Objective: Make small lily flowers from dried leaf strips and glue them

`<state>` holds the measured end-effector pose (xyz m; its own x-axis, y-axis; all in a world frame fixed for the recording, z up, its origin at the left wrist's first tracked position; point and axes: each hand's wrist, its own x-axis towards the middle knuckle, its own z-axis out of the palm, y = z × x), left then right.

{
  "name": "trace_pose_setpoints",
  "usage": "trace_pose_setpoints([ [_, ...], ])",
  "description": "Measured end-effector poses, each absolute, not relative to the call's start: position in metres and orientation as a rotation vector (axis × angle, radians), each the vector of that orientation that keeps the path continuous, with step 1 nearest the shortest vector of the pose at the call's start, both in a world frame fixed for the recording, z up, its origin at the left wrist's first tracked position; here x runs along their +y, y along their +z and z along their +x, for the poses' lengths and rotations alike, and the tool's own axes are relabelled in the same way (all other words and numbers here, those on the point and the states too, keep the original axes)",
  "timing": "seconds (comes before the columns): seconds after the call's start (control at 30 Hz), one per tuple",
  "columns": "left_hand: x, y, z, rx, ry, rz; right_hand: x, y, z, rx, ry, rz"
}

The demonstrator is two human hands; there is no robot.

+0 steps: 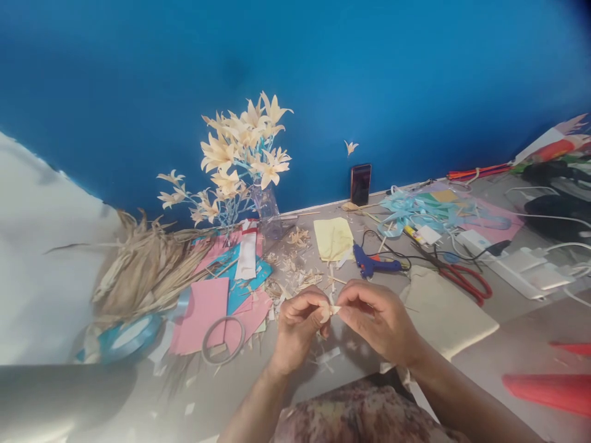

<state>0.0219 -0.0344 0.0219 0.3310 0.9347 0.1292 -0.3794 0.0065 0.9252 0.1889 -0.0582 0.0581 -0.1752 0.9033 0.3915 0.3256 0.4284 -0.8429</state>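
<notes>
Between my hands, above the near part of the table, is a small cream craft flower (330,311) with pointed petals. My left hand (302,320) is closed, pinching its base between thumb and fingers. My right hand (373,317) is closed too, its thumb and forefinger on a petal tip at the flower's right side. Cream scraps and loose petal pieces (300,271) lie scattered just beyond my hands. A blue glue gun (376,264) rests on the table behind my right hand, near a yellow cloth or paper piece (333,239).
Cream flowers (244,141) stand in a clear vase (266,212) by the blue wall. Dried husks (143,271), pink paper (205,311) and a tape ring (224,340) lie left. Red-handled scissors (466,280), a power strip (512,264), blue ribbon (410,206) and a phone (361,183) are right.
</notes>
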Motion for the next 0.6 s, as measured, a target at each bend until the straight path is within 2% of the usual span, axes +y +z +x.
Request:
trace_pose_setpoints([
  [0.23,-0.037,0.017,0.021,0.637,1.082,1.15,-0.059,0.065,0.186,-1.688,0.785,-1.15],
  [0.6,-0.032,0.008,0.026,0.667,1.064,0.974,-0.051,0.059,0.185,-1.51,1.04,-1.224],
])
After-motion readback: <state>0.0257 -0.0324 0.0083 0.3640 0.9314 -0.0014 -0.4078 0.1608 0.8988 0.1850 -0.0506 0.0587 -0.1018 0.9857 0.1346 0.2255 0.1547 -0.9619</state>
